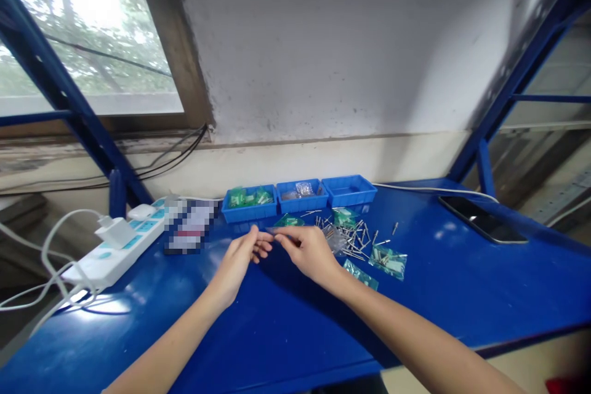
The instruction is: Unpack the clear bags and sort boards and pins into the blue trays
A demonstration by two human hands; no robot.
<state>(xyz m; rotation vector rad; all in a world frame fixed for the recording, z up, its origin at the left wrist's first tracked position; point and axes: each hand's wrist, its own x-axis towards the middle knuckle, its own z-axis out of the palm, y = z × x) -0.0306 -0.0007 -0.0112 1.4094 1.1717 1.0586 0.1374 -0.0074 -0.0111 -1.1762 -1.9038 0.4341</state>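
In the head view, a small thin item [271, 230], too blurred to identify, is pinched by the fingers of the right hand [308, 250] above the counter [286, 332]; whether it is also gripped by the left hand [237, 260] cannot be told. Metal pins [356, 240] are scattered near green packets [391, 263], before three blue bins [351, 199].

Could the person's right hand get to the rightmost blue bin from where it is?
Probably yes: the right hand looks near the rightmost blue bin, which is open on top. Only low-lying metal pins and a green packet seem to lie between.
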